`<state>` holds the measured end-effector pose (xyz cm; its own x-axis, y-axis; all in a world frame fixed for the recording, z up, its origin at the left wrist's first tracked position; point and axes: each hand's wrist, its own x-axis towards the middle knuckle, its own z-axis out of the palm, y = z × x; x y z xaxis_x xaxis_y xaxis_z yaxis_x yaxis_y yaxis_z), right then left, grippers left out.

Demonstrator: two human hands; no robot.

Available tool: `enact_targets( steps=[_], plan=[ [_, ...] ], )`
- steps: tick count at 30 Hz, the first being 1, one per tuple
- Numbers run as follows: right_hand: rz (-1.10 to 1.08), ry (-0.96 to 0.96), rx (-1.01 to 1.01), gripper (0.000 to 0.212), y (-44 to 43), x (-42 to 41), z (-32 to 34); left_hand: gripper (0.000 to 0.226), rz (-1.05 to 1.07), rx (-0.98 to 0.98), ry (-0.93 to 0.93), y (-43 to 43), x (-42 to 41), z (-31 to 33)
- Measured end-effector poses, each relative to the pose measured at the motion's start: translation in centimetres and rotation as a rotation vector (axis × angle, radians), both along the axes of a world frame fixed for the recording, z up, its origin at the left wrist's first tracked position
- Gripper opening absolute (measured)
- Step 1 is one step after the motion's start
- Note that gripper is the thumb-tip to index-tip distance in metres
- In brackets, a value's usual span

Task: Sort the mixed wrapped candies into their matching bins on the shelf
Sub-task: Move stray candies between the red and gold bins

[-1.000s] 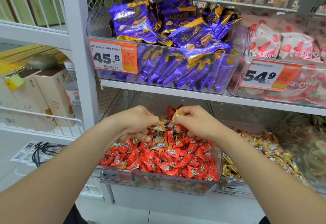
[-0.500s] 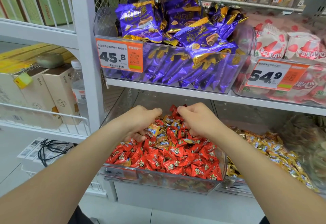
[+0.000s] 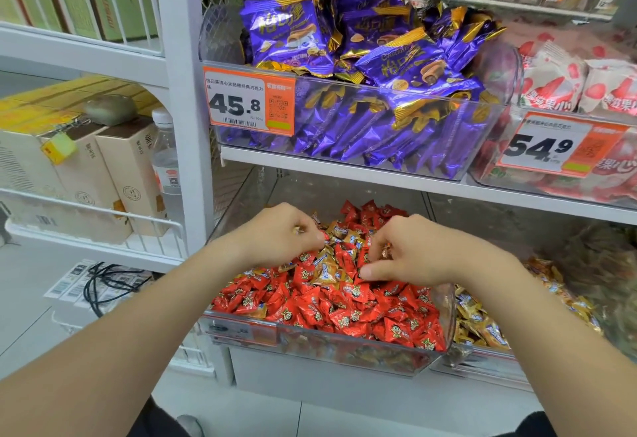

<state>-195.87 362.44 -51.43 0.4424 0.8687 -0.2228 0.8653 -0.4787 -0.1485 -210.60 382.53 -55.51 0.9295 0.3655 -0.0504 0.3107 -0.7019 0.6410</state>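
Shelf [image 3: 344,169]: white store shelving, two levels in view; the person faces the lower one.
Upper level: clear bins of purple snack bags [image 3: 286,37] and, to the right, pink-and-white packs [image 3: 551,78].
Red bin [image 3: 344,350]: clear, near and centre on the lower level, heaped with red candies [image 3: 344,316].
Gold bin [image 3: 493,357]: just right of it, holding gold candies [image 3: 479,323].
Left hand [image 3: 279,235]: fingers curled over the far middle of the heap, a scrap of gold wrapper showing in its grip.
Right hand [image 3: 413,257]: fingers curled narrow, apparently pinching a small gold-wrapped piece.
Strays: stray gold candies [image 3: 325,269] lie among the red, between the hands.
Progress: seemingly partway; several strays are left in the red heap, none yet over the gold bin.
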Motion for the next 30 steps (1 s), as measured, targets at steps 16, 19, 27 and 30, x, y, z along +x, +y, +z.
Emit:
enact_targets(
  steps=[16, 19, 27, 30],
  plan=[
    [0.09, 0.111, 0.357, 0.026, 1.3, -1.8, -1.2, 0.051, -0.249, 0.446, 0.24, -2.1, 1.5, -2.6],
    [0.13, 0.169, 0.418, 0.026, 2.5, -2.6, -2.7, 0.034, -0.238, 0.438, 0.224, -1.9, 1.3, -2.6],
    [0.14, -0.093, 0.091, 0.014, 3.2, 0.2, -5.3, 0.007, -0.186, 0.296, 0.119, -1.0, 0.4, -1.4],
    [0.18, -0.114, 0.055, 0.018, 3.5, -0.3, -5.5, 0.009, -0.115, 0.246, 0.073, -0.7, 0.1, -0.5]
  ],
)
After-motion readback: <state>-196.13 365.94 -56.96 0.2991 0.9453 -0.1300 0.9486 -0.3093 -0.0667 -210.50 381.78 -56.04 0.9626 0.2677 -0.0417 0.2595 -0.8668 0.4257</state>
